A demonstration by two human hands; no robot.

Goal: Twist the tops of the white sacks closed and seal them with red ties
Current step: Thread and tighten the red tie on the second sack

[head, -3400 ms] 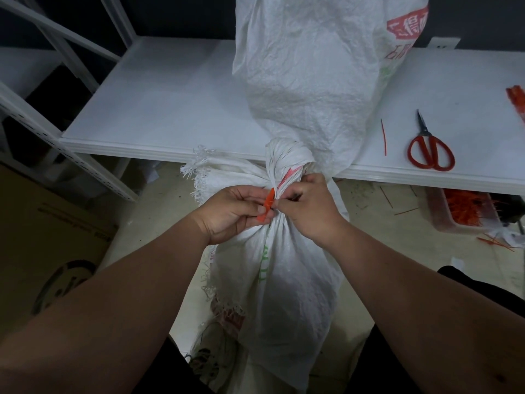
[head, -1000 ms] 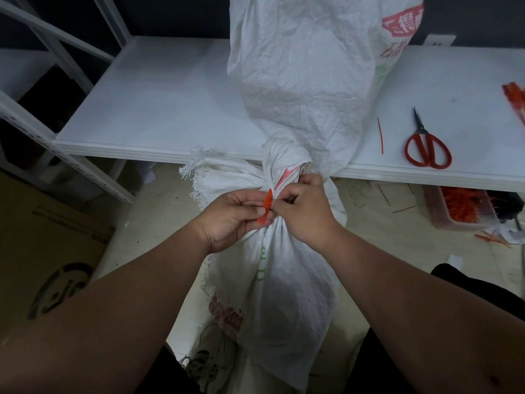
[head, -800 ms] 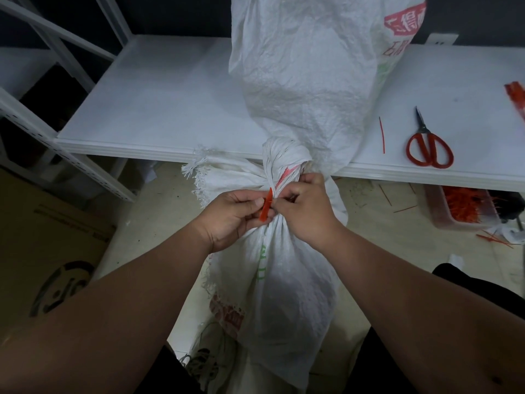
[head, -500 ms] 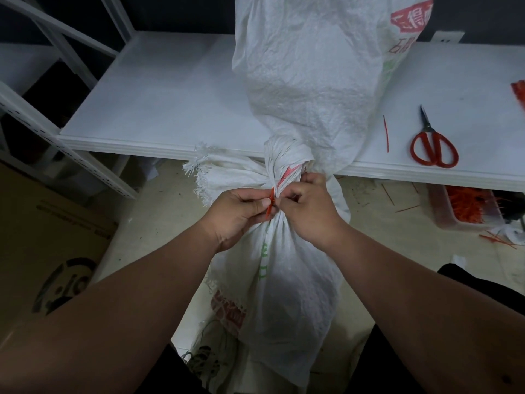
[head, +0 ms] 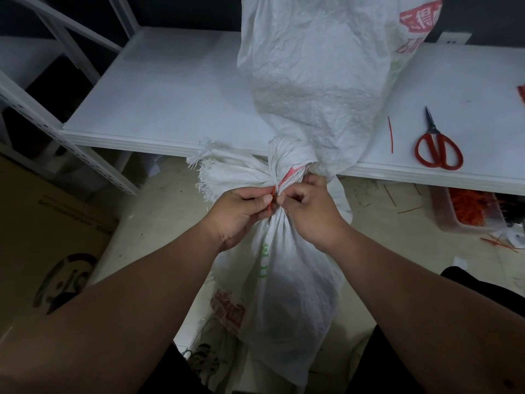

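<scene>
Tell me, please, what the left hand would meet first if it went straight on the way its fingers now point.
The left hand points right, toward the sack's gathered neck. Its fingertips already pinch the red tie there, so it would press at once into the right hand, then the white sack, though depth is unclear.

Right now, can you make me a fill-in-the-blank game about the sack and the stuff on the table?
1. Both hands, the left hand and the right hand, pinch a tie whose colour is ____.
2. The tie sits at the twisted neck of the white ____.
3. On the white table lies a pair of scissors with ____ handles.
4. A second white sack rests on the ____.

Missing words: red; sack; red; table
</scene>
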